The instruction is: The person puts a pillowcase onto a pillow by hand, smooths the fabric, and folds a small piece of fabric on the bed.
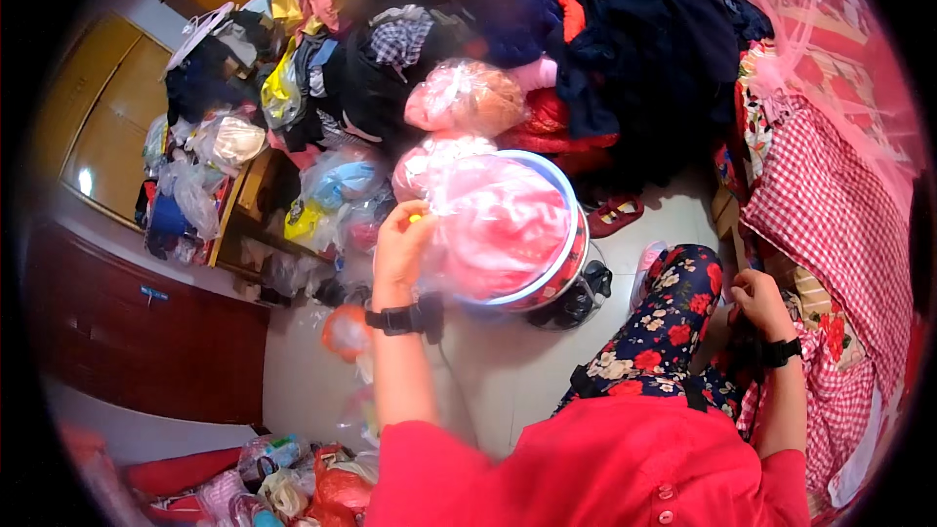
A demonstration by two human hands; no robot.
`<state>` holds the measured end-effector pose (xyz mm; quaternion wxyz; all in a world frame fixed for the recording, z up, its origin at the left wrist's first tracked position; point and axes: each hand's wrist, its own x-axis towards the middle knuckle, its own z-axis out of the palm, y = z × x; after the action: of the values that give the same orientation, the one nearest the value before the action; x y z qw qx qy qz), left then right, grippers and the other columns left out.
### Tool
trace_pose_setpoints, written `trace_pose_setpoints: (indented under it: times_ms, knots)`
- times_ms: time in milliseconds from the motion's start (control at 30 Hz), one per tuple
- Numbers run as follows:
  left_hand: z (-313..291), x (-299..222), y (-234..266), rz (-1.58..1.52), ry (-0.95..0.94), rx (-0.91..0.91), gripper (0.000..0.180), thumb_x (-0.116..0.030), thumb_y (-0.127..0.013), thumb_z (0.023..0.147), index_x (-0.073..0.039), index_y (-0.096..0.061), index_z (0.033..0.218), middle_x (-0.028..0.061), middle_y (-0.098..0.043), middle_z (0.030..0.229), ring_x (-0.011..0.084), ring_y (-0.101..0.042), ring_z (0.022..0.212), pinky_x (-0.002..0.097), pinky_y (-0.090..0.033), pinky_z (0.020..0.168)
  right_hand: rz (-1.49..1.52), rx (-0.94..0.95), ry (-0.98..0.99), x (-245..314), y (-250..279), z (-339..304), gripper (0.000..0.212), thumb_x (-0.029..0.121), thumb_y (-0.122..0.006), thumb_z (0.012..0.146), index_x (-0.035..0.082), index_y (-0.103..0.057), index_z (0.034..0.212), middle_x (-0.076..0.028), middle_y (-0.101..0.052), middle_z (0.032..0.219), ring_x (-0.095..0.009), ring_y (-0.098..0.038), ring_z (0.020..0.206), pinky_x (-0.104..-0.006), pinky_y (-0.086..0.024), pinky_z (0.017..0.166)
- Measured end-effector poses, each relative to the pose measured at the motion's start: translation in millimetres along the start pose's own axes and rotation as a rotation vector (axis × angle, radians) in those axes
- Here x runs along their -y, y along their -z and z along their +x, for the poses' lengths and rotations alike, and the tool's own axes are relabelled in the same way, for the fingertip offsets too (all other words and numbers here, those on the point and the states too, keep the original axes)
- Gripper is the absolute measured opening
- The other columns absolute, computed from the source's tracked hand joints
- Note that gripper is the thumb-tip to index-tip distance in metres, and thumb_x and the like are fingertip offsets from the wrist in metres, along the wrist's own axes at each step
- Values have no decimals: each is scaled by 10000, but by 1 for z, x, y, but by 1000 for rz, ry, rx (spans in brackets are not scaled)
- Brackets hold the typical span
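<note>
My left hand (403, 232) is closed in a pinch at the left side of a round bucket (574, 222) with a pale blue rim. A clear plastic bag (444, 254) with pink, soft-looking contents (508, 220) fills the bucket's top, and its loose edge reaches my fingers. A small yellow bit shows at my fingertips; I cannot make out what it is. My right hand (761, 301) is held low beside my right knee, near the bed's edge. Its fingers are curled in, and whatever they may hold is hidden.
Beyond the bucket rises a big heap of dark clothes (644, 59) and bagged items, including a pink plastic bag (464, 98). Shelves with bags (239, 200) stand left. A bed with red checked cloth (830, 176) runs along the right. Dark red shoes (615, 215) lie on the tiles.
</note>
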<state>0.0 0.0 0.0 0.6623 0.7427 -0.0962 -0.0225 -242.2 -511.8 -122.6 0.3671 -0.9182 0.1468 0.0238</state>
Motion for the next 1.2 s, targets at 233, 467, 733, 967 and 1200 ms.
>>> trace_pose_setpoints:
  times_ms: [233,467,733,967,1200]
  knots:
    - [17,-21,-23,99,-116,-178,265,-66,-695,817,-62,-632,1075,-6,-614,908,57,-563,737,203,-466,629,64,-3,84,-8,-25,18,214,123,-667,772,-46,-615,894,-247,-620,843,-428,-601,816,-436,-475,711]
    - [31,61,-60,905,-333,158,424,-162,-708,750,-27,-608,1139,136,-609,917,266,-603,849,369,-498,761,-1,11,120,0,-31,19,186,92,-643,792,-53,-617,904,-205,-621,801,-327,-617,747,-402,-483,660]
    - [14,-8,-89,922,-420,123,425,-124,-650,772,3,-567,1169,194,-625,1045,332,-620,958,387,-497,867,-161,-136,106,-17,9,-20,195,169,-618,781,-11,-633,856,-231,-625,825,-395,-620,795,-455,-494,714]
    - [-44,-40,-170,372,-347,187,337,-2,-611,852,-5,-587,1188,81,-623,1094,177,-584,980,292,-469,836,-258,-278,28,-1,47,-57,203,211,-596,840,35,-616,940,-163,-605,908,-356,-615,871,-448,-495,747]
    - [-89,16,-400,107,-52,1023,307,-45,-631,862,17,-589,1160,84,-630,1048,130,-598,937,268,-498,814,-142,-675,-166,-51,83,-162,287,121,-632,810,9,-601,1072,-168,-597,1039,-340,-568,1000,-408,-469,869]
